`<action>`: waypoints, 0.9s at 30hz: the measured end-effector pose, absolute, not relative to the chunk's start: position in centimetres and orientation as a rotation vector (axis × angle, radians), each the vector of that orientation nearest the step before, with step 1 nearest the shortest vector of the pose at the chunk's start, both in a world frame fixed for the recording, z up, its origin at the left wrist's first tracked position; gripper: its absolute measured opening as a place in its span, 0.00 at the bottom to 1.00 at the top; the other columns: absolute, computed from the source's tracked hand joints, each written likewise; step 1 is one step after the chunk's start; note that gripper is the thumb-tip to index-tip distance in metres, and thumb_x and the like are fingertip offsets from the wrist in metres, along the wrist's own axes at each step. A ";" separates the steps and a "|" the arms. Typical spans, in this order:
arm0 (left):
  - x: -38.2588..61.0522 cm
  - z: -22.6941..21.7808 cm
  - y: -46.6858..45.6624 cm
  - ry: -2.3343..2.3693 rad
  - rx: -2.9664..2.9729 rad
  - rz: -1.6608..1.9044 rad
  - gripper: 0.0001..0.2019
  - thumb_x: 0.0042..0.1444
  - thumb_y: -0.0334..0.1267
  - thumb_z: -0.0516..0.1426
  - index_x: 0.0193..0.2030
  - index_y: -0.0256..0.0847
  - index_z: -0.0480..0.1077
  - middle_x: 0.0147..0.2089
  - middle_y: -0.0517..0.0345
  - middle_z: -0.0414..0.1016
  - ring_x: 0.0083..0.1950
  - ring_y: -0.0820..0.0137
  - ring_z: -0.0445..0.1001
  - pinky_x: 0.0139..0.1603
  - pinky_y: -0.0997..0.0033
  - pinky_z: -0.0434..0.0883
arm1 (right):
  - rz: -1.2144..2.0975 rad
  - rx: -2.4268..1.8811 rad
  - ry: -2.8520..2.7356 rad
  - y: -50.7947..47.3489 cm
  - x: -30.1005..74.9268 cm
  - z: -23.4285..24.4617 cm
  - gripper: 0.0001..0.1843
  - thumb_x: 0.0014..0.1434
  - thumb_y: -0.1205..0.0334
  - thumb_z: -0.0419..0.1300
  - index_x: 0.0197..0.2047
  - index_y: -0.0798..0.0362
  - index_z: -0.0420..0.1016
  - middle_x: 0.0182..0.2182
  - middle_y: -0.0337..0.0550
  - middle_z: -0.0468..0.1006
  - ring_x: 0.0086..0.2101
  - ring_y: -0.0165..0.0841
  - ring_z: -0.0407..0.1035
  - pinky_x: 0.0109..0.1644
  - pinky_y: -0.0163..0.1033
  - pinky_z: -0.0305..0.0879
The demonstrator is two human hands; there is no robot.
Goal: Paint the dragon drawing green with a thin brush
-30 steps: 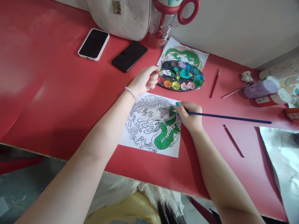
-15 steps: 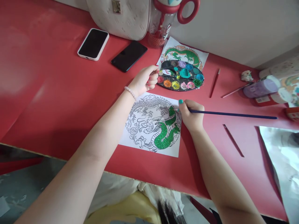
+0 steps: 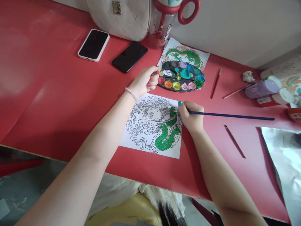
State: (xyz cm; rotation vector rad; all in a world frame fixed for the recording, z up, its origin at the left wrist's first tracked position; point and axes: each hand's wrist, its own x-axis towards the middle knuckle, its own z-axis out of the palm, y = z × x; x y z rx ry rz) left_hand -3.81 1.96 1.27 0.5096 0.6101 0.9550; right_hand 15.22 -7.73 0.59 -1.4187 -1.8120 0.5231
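My right hand is closed round a long blue paintbrush, its handle pointing right. The brush tip meets the green part of a dragon line drawing on white paper. Green covers the dragon's coils on the drawing's right side; the left side is black outline on white. With curled fingers, my left hand pinches the left edge of a black paint palette above the drawing. Several wells of coloured paint fill the palette. Beneath it lies another sheet with a green and orange dragon.
Two phones, one white-cased and one black, lie left of the palette. Behind stand a pale bag and a red-lidded cup. Loose brushes and paint bottles are on the right of the red table.
My right hand and the paintbrush have shifted slightly left over the drawing. My left hand stays at the palette's edge.
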 end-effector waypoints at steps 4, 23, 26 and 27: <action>-3.8 1.3 1.9 0.609 0.440 0.945 0.13 0.60 0.33 0.48 0.24 0.38 0.56 0.15 0.71 0.43 0.12 0.85 0.44 0.15 0.82 0.41 | 0.502 -1.443 -1.764 -7.8 15.2 0.6 0.25 0.58 0.52 0.51 0.15 0.52 0.48 0.14 0.33 0.48 0.18 0.23 0.44 0.21 0.33 0.44; -3.8 1.5 1.9 0.627 0.445 0.943 0.13 0.61 0.33 0.47 0.24 0.38 0.56 0.14 0.71 0.43 0.13 0.85 0.42 0.16 0.81 0.40 | 0.457 -1.420 -1.789 -7.8 14.9 0.4 0.26 0.59 0.51 0.50 0.16 0.52 0.45 0.14 0.32 0.46 0.18 0.22 0.42 0.20 0.34 0.41; -3.8 1.3 2.0 0.617 0.448 0.939 0.13 0.60 0.33 0.48 0.24 0.38 0.56 0.15 0.72 0.42 0.13 0.86 0.43 0.16 0.81 0.40 | 0.454 -1.419 -1.772 -7.9 15.0 0.5 0.25 0.59 0.53 0.51 0.16 0.52 0.45 0.14 0.32 0.45 0.18 0.22 0.42 0.21 0.34 0.42; -3.8 1.3 2.0 0.622 0.453 0.939 0.13 0.60 0.34 0.49 0.24 0.38 0.56 0.15 0.72 0.42 0.13 0.86 0.43 0.16 0.81 0.40 | 0.460 -1.409 -1.782 -7.9 15.0 0.5 0.25 0.59 0.53 0.50 0.16 0.52 0.45 0.14 0.32 0.46 0.18 0.22 0.42 0.21 0.34 0.42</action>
